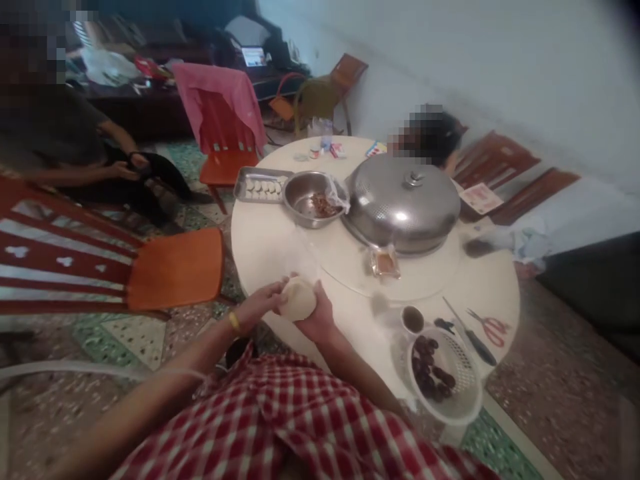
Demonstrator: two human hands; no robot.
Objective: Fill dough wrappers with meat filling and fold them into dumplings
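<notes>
A pale ball of dough (299, 298) sits between both my hands at the near edge of the round white table (280, 233). My left hand (260, 303) pinches its left side with closed fingers; a gold bangle is on that wrist. My right hand (320, 313) cups the dough from below and the right. Beyond it stand a steel bowl (310, 195) with brown filling and a steel tray (260, 185) with several small pale dough pieces.
A big domed steel lid (405, 200) covers a pan mid-table. A white basket (447, 377) of dark dates, a small cup (413, 320), red scissors (493, 328) and a knife (473, 337) lie right. Orange chairs (170, 267) stand left. One person sits far left, another behind the table.
</notes>
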